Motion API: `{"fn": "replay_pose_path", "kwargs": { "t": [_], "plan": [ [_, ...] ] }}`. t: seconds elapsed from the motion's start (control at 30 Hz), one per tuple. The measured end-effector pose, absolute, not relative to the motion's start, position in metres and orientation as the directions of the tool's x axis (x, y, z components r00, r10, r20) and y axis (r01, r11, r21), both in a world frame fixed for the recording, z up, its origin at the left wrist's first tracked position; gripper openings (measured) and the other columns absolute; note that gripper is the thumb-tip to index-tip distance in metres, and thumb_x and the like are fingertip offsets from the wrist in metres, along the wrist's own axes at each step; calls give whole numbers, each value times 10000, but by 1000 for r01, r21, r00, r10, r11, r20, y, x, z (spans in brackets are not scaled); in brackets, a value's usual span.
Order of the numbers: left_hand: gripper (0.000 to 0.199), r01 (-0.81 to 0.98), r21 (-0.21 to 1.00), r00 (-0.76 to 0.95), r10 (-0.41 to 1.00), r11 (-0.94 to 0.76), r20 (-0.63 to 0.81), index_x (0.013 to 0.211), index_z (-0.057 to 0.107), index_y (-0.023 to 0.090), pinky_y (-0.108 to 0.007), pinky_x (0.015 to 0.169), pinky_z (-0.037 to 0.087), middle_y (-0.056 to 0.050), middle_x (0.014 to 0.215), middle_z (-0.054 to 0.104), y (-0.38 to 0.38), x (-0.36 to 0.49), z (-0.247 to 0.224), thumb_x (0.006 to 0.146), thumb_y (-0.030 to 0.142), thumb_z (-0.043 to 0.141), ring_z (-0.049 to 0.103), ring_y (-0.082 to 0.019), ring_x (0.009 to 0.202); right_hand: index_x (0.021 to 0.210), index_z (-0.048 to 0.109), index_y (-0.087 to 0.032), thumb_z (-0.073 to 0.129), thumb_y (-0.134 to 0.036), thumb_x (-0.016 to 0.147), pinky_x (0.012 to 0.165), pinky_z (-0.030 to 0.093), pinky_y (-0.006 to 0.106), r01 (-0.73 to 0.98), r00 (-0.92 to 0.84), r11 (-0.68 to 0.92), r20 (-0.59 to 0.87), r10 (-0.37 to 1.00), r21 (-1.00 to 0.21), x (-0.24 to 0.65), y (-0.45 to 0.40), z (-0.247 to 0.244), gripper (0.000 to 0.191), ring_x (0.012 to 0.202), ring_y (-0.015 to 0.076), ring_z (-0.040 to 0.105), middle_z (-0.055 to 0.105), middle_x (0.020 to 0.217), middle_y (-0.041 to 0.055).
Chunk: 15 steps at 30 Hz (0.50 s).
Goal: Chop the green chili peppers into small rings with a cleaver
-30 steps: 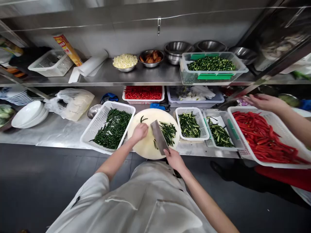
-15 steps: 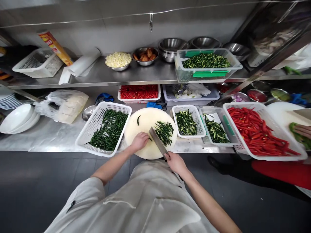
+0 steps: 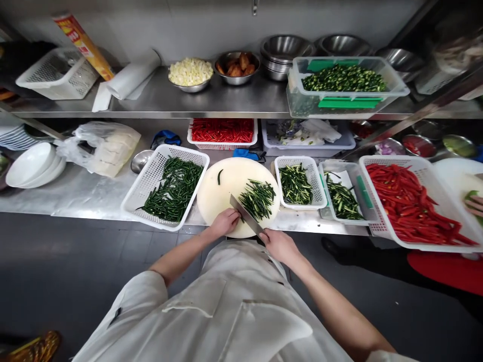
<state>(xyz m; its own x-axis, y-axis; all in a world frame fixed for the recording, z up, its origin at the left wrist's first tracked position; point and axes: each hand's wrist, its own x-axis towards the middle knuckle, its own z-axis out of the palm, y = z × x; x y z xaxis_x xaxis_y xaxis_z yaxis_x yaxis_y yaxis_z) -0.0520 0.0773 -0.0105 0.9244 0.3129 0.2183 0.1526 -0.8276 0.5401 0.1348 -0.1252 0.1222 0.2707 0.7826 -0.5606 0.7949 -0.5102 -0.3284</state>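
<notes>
My right hand point(image 3: 281, 245) grips the handle of a cleaver point(image 3: 247, 216), its blade slanting up and left over the round white cutting board point(image 3: 211, 201). My left hand point(image 3: 225, 222) is closed, fingertips down on the board beside the blade, pinching a green chili pepper that they mostly hide. Just right of the cleaver lies a pile of thin cut green strips point(image 3: 258, 198). A single curved green chili pepper point(image 3: 219, 176) rests near the board's upper left. Left of the board, a white basket point(image 3: 130, 203) holds many whole green chili peppers point(image 3: 173, 188).
Right of the board stand a small basket of cut strips point(image 3: 296, 185), a clear tub point(image 3: 372, 216) and a basket of red chilies point(image 3: 411, 201). A shelf point(image 3: 226, 106) with bowls runs above. At the far right is a co-worker's hand point(image 3: 474, 205).
My left hand has moved a little right and now sits against the cleaver's blade. The camera view has shifted slightly. The pile and the lone pepper keep their places on the board.
</notes>
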Motion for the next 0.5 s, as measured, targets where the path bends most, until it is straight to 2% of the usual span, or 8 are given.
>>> {"fn": "replay_pose_path", "kwargs": {
  "t": [0.17, 0.33, 0.4, 0.5],
  "plan": [
    [213, 162, 544, 928, 315, -823, 200, 1152, 705, 229, -413, 983, 600, -97, 1111, 714, 76, -52, -13, 1063, 210, 512, 674, -239, 1087, 1169, 726, -193, 438, -344, 1130, 839, 413, 293, 753, 298, -554, -568, 767, -355, 123, -74, 105, 327, 1096, 261, 717, 786, 1182, 131],
    [183, 93, 507, 950, 229, -857, 214, 1108, 706, 229, -377, 944, 591, -82, 1043, 705, 102, -52, 0, 1030, 193, 544, 671, -228, 1038, 1206, 722, -165, 370, -383, 1165, 884, 421, 274, 702, 365, -555, -444, 818, -446, 114, -29, 95, 416, 1129, 247, 710, 776, 1215, 143],
    [170, 178, 499, 901, 344, -848, 265, 1102, 702, 227, -397, 972, 578, -94, 1064, 707, 130, -48, 8, 1027, 207, 551, 664, -243, 1069, 1205, 714, -163, 361, -386, 1168, 862, 418, 269, 675, 408, -574, -414, 814, -464, 115, -42, 95, 419, 1092, 244, 718, 783, 1159, 140],
    [137, 455, 541, 674, 671, -707, 310, 1106, 688, 207, -441, 1013, 558, -120, 1105, 697, 183, -31, 17, 1004, 248, 606, 655, -274, 1085, 1122, 717, -180, 387, -381, 1162, 797, 401, 267, 670, 373, -549, -413, 831, -499, 117, -84, 93, 389, 1007, 239, 726, 790, 1058, 120]
  ]
}}
